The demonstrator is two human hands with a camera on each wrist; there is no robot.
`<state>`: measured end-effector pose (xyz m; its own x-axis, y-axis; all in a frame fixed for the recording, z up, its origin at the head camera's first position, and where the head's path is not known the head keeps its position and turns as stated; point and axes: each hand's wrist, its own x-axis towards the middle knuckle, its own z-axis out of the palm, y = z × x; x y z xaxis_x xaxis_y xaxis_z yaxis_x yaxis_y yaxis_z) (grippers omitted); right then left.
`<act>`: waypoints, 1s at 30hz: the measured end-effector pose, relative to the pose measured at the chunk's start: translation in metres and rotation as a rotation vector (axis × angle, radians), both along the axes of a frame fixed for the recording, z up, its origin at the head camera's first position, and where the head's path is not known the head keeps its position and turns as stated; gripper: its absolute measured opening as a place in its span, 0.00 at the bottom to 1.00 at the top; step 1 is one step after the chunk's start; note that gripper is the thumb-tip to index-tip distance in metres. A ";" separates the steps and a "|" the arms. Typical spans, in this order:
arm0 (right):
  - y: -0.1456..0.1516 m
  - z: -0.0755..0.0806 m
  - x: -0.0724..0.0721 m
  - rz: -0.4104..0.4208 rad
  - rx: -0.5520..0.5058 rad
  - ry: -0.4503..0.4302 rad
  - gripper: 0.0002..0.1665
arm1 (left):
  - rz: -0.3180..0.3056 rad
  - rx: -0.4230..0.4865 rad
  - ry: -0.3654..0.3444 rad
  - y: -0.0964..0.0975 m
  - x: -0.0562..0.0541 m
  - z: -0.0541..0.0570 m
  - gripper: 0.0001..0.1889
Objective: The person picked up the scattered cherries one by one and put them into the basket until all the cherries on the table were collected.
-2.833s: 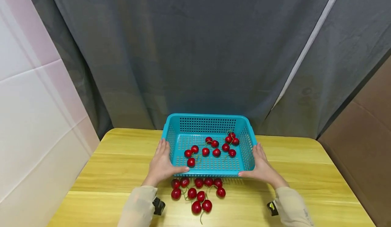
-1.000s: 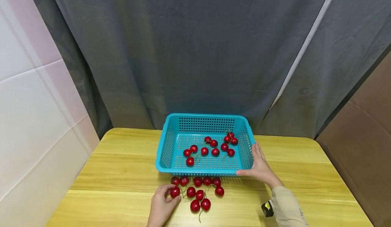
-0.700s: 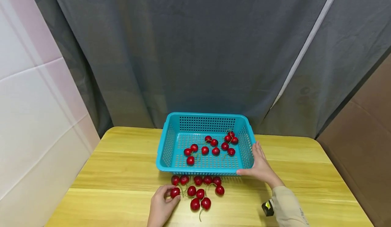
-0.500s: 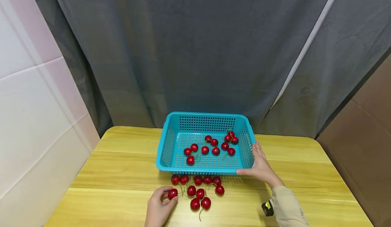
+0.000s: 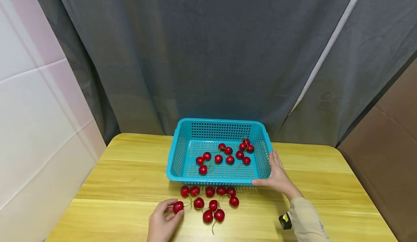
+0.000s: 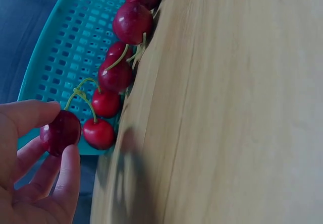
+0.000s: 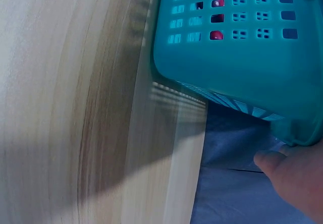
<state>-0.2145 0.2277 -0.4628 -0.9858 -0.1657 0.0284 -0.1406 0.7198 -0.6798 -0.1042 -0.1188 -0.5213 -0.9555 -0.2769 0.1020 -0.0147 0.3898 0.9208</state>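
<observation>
My left hand point(image 5: 164, 220) pinches a dark red cherry point(image 5: 178, 207) between thumb and fingertips, at the left of a loose group of stemmed cherries point(image 5: 213, 205) on the table. In the left wrist view this cherry point(image 6: 60, 132) hangs on a green stem that meets another stem at a knot. Just behind the group stands a turquoise plastic basket point(image 5: 215, 181) with slotted walls; several cherries point(image 5: 230, 160) lie scattered on its floor. My right hand point(image 5: 277, 177) rests at the basket's front right corner, fingers straight along its side, thumb on the front rim.
The light wooden table point(image 5: 130, 184) has rounded back corners. A grey curtain point(image 5: 208, 54) hangs right behind it. White panels point(image 5: 42, 108) rise at the left and a brown board point(image 5: 384, 155) at the right.
My left hand has left the basket's left side, taken a cherry from the front group and drawn it left. A neighbouring cherry shifted left too. My right hand has stayed at the basket.
</observation>
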 end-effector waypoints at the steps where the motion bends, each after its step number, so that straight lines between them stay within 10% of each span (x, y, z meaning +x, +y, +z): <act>1: 0.000 0.000 0.000 0.001 -0.001 0.003 0.73 | 0.002 -0.006 0.005 -0.001 0.001 0.001 0.17; 8: 0.000 -0.001 -0.001 0.001 0.000 0.000 0.73 | 0.011 -0.084 0.091 -0.006 0.005 0.003 0.17; 18: 0.000 0.000 0.000 0.004 -0.008 -0.006 0.72 | -0.004 -0.130 0.039 -0.015 0.010 0.000 0.17; 30: 0.000 0.000 0.000 0.003 -0.005 -0.005 0.73 | 0.040 -0.118 0.081 -0.026 0.025 0.032 0.17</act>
<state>-0.2145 0.2278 -0.4627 -0.9853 -0.1689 0.0246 -0.1398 0.7160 -0.6839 -0.0790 -0.1446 -0.4897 -0.9312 -0.2962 0.2123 0.0400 0.4961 0.8673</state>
